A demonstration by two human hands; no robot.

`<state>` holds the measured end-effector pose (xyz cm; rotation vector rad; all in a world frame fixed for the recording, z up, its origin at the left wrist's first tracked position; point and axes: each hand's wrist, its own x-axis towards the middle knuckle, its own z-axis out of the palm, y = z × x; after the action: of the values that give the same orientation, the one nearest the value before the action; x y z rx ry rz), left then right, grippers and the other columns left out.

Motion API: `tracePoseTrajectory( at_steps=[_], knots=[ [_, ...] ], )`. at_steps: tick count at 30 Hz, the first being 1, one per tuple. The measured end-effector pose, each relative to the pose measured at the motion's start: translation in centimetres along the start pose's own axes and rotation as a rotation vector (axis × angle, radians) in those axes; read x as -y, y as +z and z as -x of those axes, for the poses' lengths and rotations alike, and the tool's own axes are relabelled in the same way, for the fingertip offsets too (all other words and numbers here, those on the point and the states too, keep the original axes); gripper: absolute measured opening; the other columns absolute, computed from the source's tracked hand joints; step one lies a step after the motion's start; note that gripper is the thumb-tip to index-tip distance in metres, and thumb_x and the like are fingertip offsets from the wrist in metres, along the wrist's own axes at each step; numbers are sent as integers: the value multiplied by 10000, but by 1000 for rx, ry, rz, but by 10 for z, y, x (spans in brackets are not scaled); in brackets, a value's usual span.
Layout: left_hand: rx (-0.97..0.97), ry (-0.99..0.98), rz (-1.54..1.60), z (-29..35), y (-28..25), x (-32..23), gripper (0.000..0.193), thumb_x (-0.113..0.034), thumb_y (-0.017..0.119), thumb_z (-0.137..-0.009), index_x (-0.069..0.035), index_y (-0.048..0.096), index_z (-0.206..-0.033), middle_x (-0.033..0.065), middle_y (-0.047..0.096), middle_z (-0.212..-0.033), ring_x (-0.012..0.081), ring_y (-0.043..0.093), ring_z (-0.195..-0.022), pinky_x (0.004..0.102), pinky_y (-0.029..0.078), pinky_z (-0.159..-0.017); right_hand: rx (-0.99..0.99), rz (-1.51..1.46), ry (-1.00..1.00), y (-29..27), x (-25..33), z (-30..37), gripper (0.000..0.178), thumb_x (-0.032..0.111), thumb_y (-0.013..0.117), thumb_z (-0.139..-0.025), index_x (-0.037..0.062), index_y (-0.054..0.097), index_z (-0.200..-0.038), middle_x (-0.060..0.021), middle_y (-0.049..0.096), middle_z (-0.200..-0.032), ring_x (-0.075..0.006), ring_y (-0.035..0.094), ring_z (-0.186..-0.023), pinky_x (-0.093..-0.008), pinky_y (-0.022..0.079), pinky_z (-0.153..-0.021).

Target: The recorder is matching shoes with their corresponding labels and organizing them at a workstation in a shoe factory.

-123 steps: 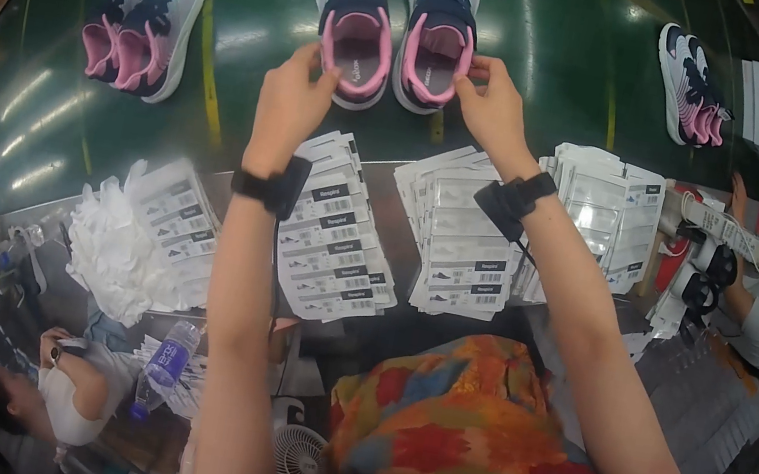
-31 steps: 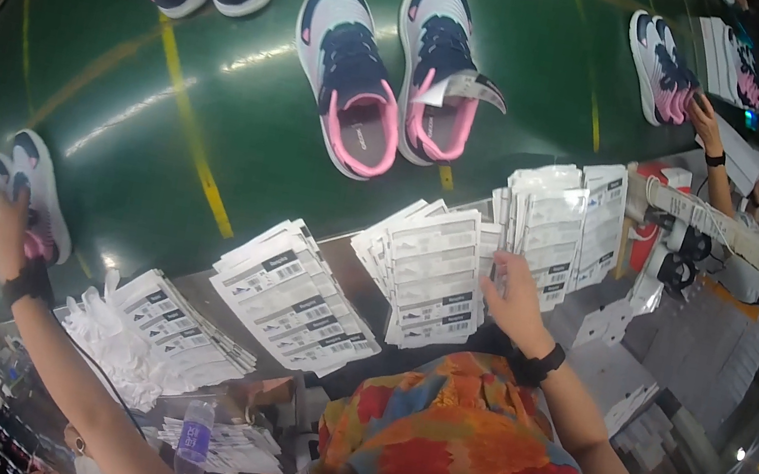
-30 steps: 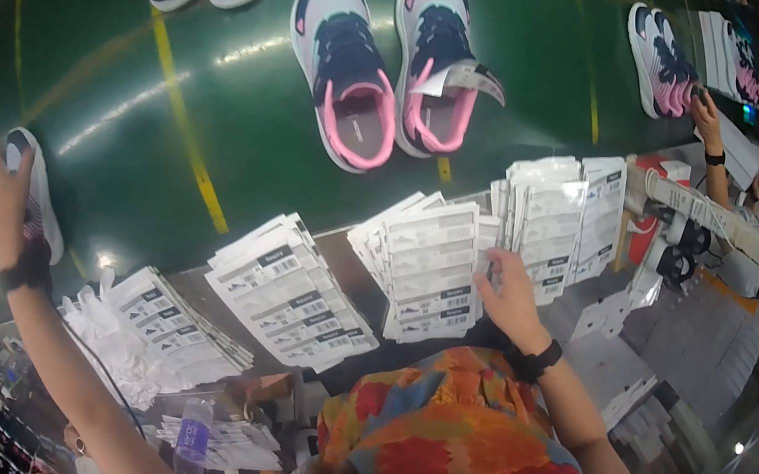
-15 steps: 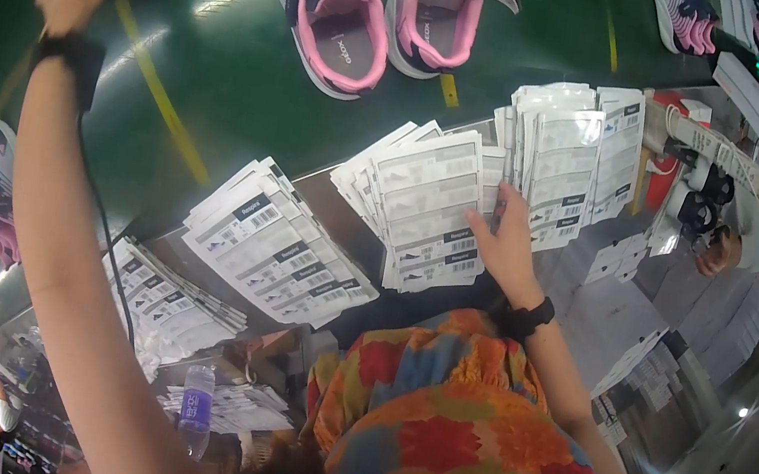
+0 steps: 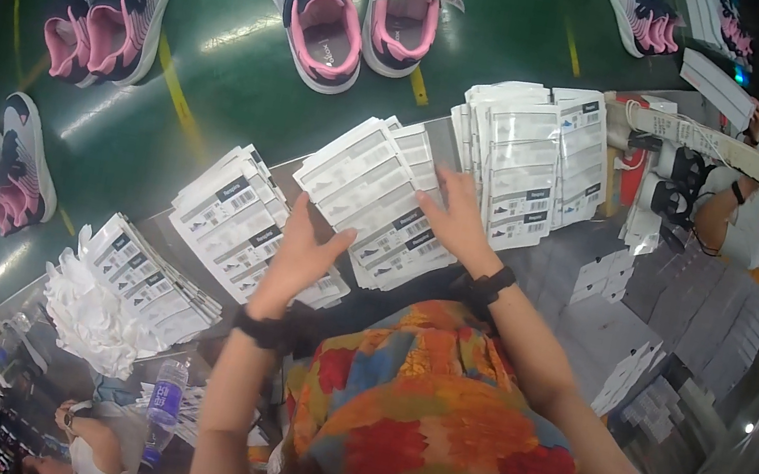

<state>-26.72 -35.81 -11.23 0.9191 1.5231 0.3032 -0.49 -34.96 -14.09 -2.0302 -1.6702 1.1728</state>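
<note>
A stack of white printed label sheets (image 5: 359, 183) leans at the green conveyor's near edge. My left hand (image 5: 301, 249) is at its lower left side, thumb and fingers apart. At the stack's right side lies my right hand (image 5: 456, 218), its fingers spread against the sheets. Neither hand visibly lifts a sheet. Another label stack (image 5: 227, 210) stands just left of my left hand; a taller one (image 5: 517, 150) is right of my right hand. Beyond them on the belt sits a pair of navy, white and pink sneakers (image 5: 324, 34), a paper strip on the right shoe.
The green conveyor (image 5: 211, 96) carries more sneakers (image 5: 124, 14) at the left. Near left are further labels (image 5: 145, 272), crumpled white paper (image 5: 97, 314) and a bottle (image 5: 165, 407). Co-workers (image 5: 744, 215) appear at far right and lower left. White boxes (image 5: 601, 276) are at right.
My left hand has left the sneaker at upper left and come back to the middle label stack. That sneaker pair stands on the belt. My right hand stays at the stack.
</note>
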Motion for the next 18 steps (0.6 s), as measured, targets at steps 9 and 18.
tracePoseTrajectory(
  at_steps=[9, 18],
  knots=[
    [-301, 142, -245, 6, 76, -25, 863, -275, 734, -778, 82, 290, -1426, 404, 223, -1432, 548, 292, -1319, 494, 299, -1111, 92, 38, -144, -9, -8, 2, 731, 323, 707, -853, -75, 413, -1390, -245, 437, -1258, -388, 447, -1172, -419, 374, -1032],
    [-631, 179, -12, 88, 94, 3, 776, -231, 695, -816, 71, 305, -1415, 417, 271, -1391, 564, 340, -1294, 499, 369, -1069, 305, 178, -399, -41, -7, 19, 554, 187, 681, -857, -18, 465, -1324, -200, 495, -1191, -332, 558, -1010, -394, 472, -891]
  ],
)
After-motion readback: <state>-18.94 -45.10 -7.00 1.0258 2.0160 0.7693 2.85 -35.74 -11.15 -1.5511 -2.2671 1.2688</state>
